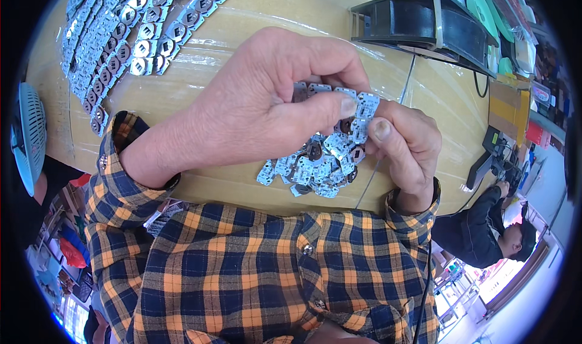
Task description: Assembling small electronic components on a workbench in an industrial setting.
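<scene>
A strip of small white circuit boards point(366, 106) is held up over the table between my two hands. My left hand point(260, 95) is closed on it, with the thumb pressed on its face and the fingers curled behind. The right hand point(407, 143) pinches the end board between thumb and fingers; its fingertips are partly hidden. Just below lies a loose heap of similar boards point(312, 168), some with round dark parts. Long overlapping rows of boards point(112, 47) spread across the table's far left.
The brown tabletop point(224, 189) has clear film over it. A black blower fan point(418, 20) stands far right, with a thin cord running past my right hand. A light blue basket point(29, 135) is at the left edge. Another person point(479, 232) sits at the right.
</scene>
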Motion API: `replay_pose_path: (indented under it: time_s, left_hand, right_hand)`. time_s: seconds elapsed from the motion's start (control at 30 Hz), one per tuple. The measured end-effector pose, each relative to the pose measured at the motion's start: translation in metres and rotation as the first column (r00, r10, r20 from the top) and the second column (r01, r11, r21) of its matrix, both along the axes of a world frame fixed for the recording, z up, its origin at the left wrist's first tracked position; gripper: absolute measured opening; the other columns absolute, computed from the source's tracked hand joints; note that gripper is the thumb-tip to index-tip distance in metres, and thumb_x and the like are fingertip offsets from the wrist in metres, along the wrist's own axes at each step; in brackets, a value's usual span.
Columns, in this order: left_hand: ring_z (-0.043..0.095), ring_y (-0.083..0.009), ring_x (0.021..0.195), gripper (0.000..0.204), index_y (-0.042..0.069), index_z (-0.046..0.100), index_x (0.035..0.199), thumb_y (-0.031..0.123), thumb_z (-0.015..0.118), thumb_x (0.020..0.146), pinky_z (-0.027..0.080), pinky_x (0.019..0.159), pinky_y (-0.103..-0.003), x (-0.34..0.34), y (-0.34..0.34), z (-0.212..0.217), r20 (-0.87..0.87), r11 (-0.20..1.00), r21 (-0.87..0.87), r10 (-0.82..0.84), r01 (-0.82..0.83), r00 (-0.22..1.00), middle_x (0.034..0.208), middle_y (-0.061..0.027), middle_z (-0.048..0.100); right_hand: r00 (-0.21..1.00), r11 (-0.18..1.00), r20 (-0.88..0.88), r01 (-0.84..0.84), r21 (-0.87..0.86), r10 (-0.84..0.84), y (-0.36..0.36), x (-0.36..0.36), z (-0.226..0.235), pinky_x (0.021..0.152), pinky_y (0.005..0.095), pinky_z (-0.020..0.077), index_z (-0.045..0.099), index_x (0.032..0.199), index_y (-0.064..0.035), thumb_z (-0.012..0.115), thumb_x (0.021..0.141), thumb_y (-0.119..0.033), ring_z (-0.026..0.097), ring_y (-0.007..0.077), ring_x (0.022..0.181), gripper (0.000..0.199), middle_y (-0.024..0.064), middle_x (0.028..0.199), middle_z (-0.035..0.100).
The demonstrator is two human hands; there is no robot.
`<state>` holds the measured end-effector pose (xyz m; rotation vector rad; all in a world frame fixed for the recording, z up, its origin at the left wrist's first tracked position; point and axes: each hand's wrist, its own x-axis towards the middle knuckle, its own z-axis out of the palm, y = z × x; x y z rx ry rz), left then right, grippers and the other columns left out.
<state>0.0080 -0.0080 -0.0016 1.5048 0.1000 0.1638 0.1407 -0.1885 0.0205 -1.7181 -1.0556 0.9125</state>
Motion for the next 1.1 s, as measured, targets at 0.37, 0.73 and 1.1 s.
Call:
replay_pose_path:
  time_s: [0.37, 0.73, 1.1]
  left_hand:
    - [0.059, -0.0058, 0.064, 0.01, -0.002, 0.065, 0.094, 0.003, 0.059, 0.088, 0.046, 0.057, -0.021, -0.001, 0.003, -0.002, -0.005, 0.979, 0.125, -0.162, 0.161, 0.987, 0.074, -0.0034, 0.064]
    - [0.061, -0.0068, 0.067, 0.01, -0.002, 0.066, 0.094, 0.001, 0.062, 0.085, 0.047, 0.058, -0.021, 0.0, -0.001, 0.001, -0.01, 0.986, 0.108, -0.13, 0.13, 0.991, 0.077, -0.0047, 0.065]
    - [0.061, -0.007, 0.068, 0.011, -0.002, 0.063, 0.096, 0.002, 0.063, 0.086, 0.048, 0.06, -0.021, 0.003, -0.001, 0.005, -0.037, 0.963, 0.269, -0.019, 0.028, 0.999, 0.077, -0.0057, 0.065]
  right_hand:
    - [0.999, 0.996, 0.046, -0.007, 0.089, 0.003, -0.001, 0.004, -0.005, 0.049, 0.0293, 0.0401, 0.061, 0.074, 0.0013, 0.059, 0.093, -0.01, 0.054, 0.0178, 0.051, 0.022, 0.0064, 0.06, 0.055]
    - [0.979, 0.99, 0.201, -0.057, 0.131, 0.03, -0.002, 0.0, -0.012, 0.047, 0.0308, 0.0391, 0.061, 0.075, 0.0007, 0.068, 0.087, -0.009, 0.053, 0.0201, 0.049, 0.017, 0.0072, 0.06, 0.052]
    - [0.917, 0.982, 0.399, -0.07, 0.173, -0.005, 0.003, 0.001, -0.011, 0.045, 0.0279, 0.0402, 0.061, 0.081, 0.0017, 0.071, 0.085, -0.012, 0.055, 0.0173, 0.048, 0.018, 0.0079, 0.063, 0.058]
